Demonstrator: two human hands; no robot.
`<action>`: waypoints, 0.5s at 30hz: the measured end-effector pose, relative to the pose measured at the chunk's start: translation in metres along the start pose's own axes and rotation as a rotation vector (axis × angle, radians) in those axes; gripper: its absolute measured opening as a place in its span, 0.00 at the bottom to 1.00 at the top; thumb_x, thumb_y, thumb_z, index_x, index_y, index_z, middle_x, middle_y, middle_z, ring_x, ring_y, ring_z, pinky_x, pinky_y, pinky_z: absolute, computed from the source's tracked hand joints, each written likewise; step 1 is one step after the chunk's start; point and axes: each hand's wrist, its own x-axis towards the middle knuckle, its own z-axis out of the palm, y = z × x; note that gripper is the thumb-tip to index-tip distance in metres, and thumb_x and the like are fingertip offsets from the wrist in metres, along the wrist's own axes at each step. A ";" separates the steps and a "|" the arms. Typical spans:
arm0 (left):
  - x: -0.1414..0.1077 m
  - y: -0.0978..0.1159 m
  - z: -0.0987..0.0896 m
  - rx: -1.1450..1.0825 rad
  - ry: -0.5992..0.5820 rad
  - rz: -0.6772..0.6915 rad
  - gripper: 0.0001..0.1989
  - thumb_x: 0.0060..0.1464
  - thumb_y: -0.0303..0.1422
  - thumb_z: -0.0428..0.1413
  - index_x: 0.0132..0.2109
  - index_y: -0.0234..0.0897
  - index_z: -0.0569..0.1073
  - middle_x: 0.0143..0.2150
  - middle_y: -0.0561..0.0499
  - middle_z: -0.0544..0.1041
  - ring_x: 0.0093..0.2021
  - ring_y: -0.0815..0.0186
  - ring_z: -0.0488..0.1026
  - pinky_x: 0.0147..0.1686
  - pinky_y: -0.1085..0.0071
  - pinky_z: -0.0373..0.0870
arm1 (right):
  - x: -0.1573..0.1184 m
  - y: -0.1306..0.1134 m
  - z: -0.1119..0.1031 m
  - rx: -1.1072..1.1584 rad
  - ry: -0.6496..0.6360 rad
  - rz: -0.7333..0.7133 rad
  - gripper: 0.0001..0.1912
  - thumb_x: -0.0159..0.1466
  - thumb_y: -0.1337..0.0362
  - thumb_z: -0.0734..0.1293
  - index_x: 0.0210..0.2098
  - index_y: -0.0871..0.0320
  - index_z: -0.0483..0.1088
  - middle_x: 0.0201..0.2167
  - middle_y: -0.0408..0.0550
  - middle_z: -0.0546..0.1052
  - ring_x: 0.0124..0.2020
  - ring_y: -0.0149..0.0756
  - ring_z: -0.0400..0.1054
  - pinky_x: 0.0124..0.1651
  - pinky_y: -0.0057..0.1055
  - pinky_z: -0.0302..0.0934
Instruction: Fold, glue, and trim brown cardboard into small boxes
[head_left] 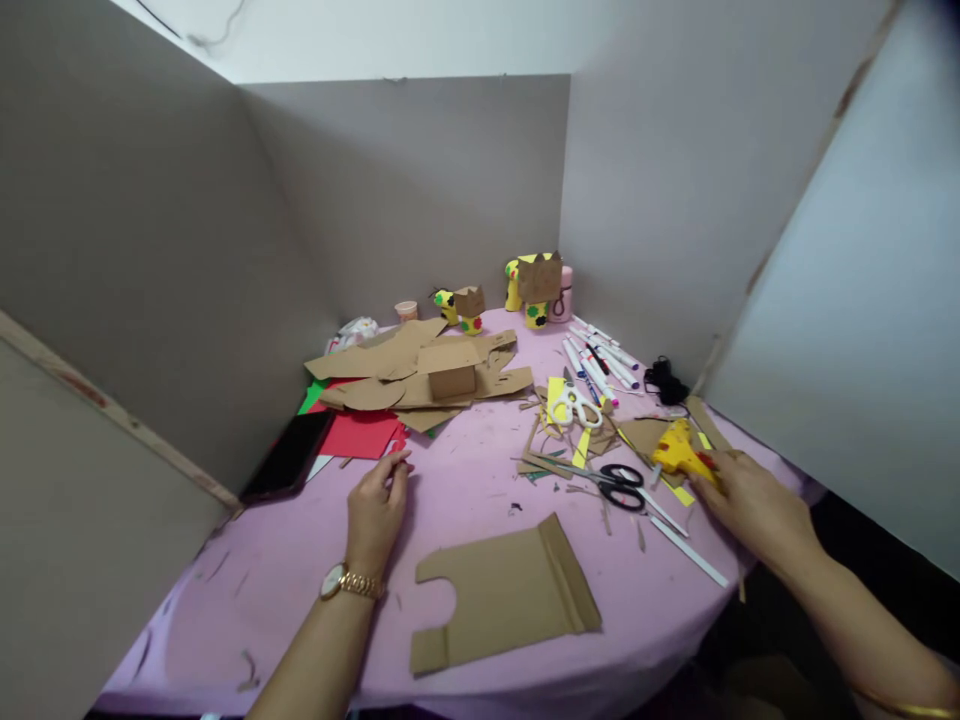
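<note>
My right hand [750, 500] is wrapped round the handle of a yellow glue gun [679, 450] at the right side of the table. My left hand [379, 500], with a gold watch on its wrist, rests on the cloth near red paper [360, 435]; its fingers are curled and a small red piece [400, 438] shows by the fingertips. Whether they grip it is unclear. A cut piece of brown cardboard [502, 595] with a curved notch lies flat near the front edge, between my hands.
Black scissors [621, 487] and white scissors [576, 406] lie among scraps at centre right. Markers [600, 360] and black cord [665, 381] sit behind. Cardboard sheets [397, 350], a dark tablet [289, 455] and yellow figures [536, 290] stand or lie farther back. Grey panels [420, 180] enclose the table.
</note>
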 end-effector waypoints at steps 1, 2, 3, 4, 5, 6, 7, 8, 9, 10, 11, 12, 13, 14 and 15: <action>-0.001 0.000 0.000 -0.008 -0.004 0.001 0.14 0.61 0.38 0.51 0.47 0.35 0.75 0.37 0.47 0.82 0.37 0.62 0.79 0.42 0.61 0.75 | -0.001 0.000 0.000 -0.010 -0.020 -0.003 0.20 0.68 0.56 0.56 0.46 0.62 0.73 0.41 0.62 0.78 0.40 0.54 0.75 0.38 0.45 0.68; -0.001 0.001 0.001 -0.016 -0.007 0.001 0.13 0.62 0.38 0.52 0.47 0.34 0.74 0.37 0.48 0.81 0.36 0.63 0.79 0.42 0.60 0.75 | -0.002 0.000 0.000 -0.021 -0.041 -0.004 0.20 0.68 0.57 0.56 0.46 0.62 0.73 0.43 0.63 0.77 0.42 0.54 0.74 0.38 0.45 0.68; -0.001 0.001 0.001 -0.026 -0.009 -0.001 0.13 0.62 0.39 0.53 0.47 0.34 0.74 0.37 0.49 0.81 0.36 0.63 0.79 0.42 0.60 0.75 | -0.003 -0.001 0.000 -0.032 -0.059 0.000 0.19 0.69 0.57 0.55 0.46 0.63 0.72 0.43 0.63 0.77 0.43 0.54 0.74 0.39 0.44 0.68; -0.001 0.001 0.001 -0.034 -0.008 -0.003 0.14 0.63 0.39 0.53 0.47 0.34 0.74 0.37 0.50 0.80 0.36 0.64 0.79 0.41 0.60 0.75 | -0.003 -0.001 0.000 -0.041 -0.071 0.008 0.19 0.69 0.58 0.56 0.45 0.63 0.72 0.43 0.63 0.76 0.43 0.53 0.74 0.39 0.44 0.68; -0.002 0.002 0.002 -0.042 -0.006 -0.007 0.14 0.63 0.39 0.53 0.47 0.34 0.74 0.37 0.50 0.80 0.36 0.64 0.79 0.41 0.60 0.76 | -0.004 -0.002 0.000 -0.049 -0.078 0.024 0.17 0.70 0.59 0.56 0.45 0.63 0.71 0.43 0.62 0.76 0.43 0.52 0.74 0.39 0.44 0.68; -0.002 0.002 0.002 -0.048 -0.002 -0.010 0.14 0.63 0.39 0.53 0.47 0.34 0.74 0.37 0.50 0.80 0.36 0.64 0.78 0.41 0.60 0.76 | -0.005 -0.003 0.000 -0.054 -0.081 0.046 0.15 0.70 0.59 0.58 0.44 0.63 0.71 0.43 0.59 0.76 0.42 0.49 0.74 0.39 0.43 0.68; -0.002 0.003 0.002 -0.051 0.001 -0.014 0.13 0.63 0.39 0.53 0.47 0.34 0.74 0.37 0.50 0.79 0.36 0.64 0.78 0.40 0.60 0.76 | -0.005 -0.004 0.001 -0.054 -0.079 0.075 0.14 0.70 0.59 0.59 0.44 0.62 0.70 0.42 0.56 0.76 0.40 0.45 0.73 0.40 0.42 0.68; -0.002 0.003 0.002 -0.054 0.003 -0.017 0.13 0.63 0.39 0.53 0.47 0.34 0.74 0.37 0.51 0.79 0.36 0.64 0.78 0.40 0.60 0.76 | -0.006 -0.004 0.002 -0.048 -0.071 0.107 0.13 0.70 0.59 0.61 0.45 0.62 0.69 0.43 0.53 0.76 0.39 0.41 0.73 0.40 0.41 0.69; -0.003 0.004 0.002 -0.056 0.003 -0.019 0.13 0.63 0.38 0.53 0.47 0.34 0.73 0.37 0.51 0.79 0.36 0.64 0.78 0.40 0.60 0.76 | -0.007 -0.003 0.003 -0.033 -0.058 0.140 0.12 0.69 0.59 0.62 0.46 0.61 0.69 0.43 0.50 0.75 0.38 0.38 0.73 0.40 0.40 0.69; -0.003 0.004 0.001 -0.059 0.001 -0.021 0.13 0.63 0.38 0.53 0.47 0.34 0.73 0.37 0.51 0.79 0.36 0.64 0.78 0.41 0.60 0.76 | -0.008 -0.002 0.004 -0.011 -0.040 0.173 0.12 0.69 0.59 0.63 0.47 0.59 0.69 0.44 0.49 0.75 0.38 0.37 0.73 0.40 0.39 0.69; -0.003 0.005 0.001 -0.063 -0.002 -0.022 0.12 0.63 0.38 0.53 0.47 0.34 0.73 0.37 0.51 0.79 0.36 0.64 0.78 0.41 0.60 0.76 | -0.010 0.000 0.005 0.019 -0.015 0.205 0.12 0.69 0.58 0.64 0.48 0.58 0.69 0.45 0.49 0.75 0.38 0.36 0.73 0.40 0.38 0.69; -0.004 0.006 0.001 -0.066 -0.005 -0.023 0.12 0.63 0.38 0.54 0.47 0.34 0.73 0.38 0.50 0.79 0.37 0.64 0.78 0.41 0.60 0.76 | -0.011 0.003 0.007 0.056 0.016 0.236 0.13 0.68 0.58 0.64 0.49 0.57 0.69 0.46 0.49 0.75 0.40 0.37 0.73 0.41 0.38 0.69; -0.004 0.006 0.001 -0.070 -0.007 -0.025 0.12 0.63 0.38 0.54 0.47 0.34 0.73 0.38 0.50 0.79 0.37 0.64 0.77 0.41 0.60 0.76 | -0.013 0.007 0.008 0.099 0.057 0.266 0.13 0.68 0.58 0.64 0.49 0.57 0.69 0.47 0.50 0.74 0.41 0.38 0.72 0.42 0.38 0.69; -0.005 0.007 0.000 -0.074 -0.010 -0.027 0.12 0.63 0.37 0.54 0.47 0.34 0.73 0.39 0.50 0.78 0.37 0.64 0.77 0.41 0.60 0.76 | -0.015 0.011 0.009 0.146 0.107 0.296 0.14 0.68 0.58 0.64 0.50 0.56 0.69 0.49 0.51 0.74 0.43 0.39 0.72 0.44 0.39 0.68; -0.005 0.007 0.001 -0.078 -0.012 -0.030 0.12 0.63 0.37 0.54 0.47 0.34 0.73 0.39 0.50 0.78 0.37 0.64 0.77 0.41 0.60 0.76 | -0.017 0.016 0.010 0.201 0.161 0.317 0.14 0.68 0.57 0.64 0.52 0.55 0.68 0.50 0.51 0.73 0.45 0.40 0.71 0.45 0.40 0.68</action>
